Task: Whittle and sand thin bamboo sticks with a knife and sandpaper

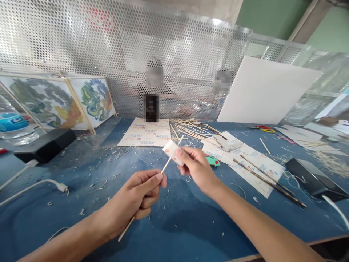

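My left hand is closed around a thin bamboo stick, whose lower end pokes out below the fist. The stick slants up and away to the right. Pinched in my right hand is a small folded piece of sandpaper, white-backed with orange print. It lies against the upper part of the stick, and the stick's tip shows beyond it. Whether the paper wraps fully round the stick, I cannot tell. Just behind my right hand, a green utility knife rests on the table, partly hidden.
Sandpaper sheets and a pile of bamboo sticks lie ahead. Dark sticks rest on another sheet at right. Black boxes with white cables flank both sides. A painted lantern, water bottle and perforated metal screen stand behind.
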The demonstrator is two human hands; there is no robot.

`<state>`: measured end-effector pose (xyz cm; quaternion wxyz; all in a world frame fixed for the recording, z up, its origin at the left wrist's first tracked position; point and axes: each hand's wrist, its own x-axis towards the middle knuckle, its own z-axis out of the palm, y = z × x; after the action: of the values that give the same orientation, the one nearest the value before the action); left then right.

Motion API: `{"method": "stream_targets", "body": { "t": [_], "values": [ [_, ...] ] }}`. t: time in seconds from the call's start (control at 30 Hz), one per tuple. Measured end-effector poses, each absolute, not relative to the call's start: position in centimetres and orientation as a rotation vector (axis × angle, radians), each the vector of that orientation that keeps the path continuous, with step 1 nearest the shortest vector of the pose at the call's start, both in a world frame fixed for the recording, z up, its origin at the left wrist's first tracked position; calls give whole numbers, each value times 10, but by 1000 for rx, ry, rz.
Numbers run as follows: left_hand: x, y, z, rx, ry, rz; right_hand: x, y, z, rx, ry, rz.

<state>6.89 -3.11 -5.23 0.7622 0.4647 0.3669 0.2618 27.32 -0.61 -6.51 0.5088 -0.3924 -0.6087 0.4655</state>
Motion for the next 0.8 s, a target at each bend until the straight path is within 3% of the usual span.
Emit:
{"method": "stream_targets", "body": {
  "t": [0.13,0.4,0.67,0.8],
  "values": [
    [68,-33,-51,1045,787,536,279,3,-64,-950,-1237,1001],
    [68,-30,-52,1037,800,577,270,-12,-67,-932,-1651,1200],
    [68,-31,-52,1069,791,557,284,3,-62,-936,-1257,908],
    [68,-30,-54,1061,805,570,274,-8,-66,-942,-1580,1067]
  ]
}}
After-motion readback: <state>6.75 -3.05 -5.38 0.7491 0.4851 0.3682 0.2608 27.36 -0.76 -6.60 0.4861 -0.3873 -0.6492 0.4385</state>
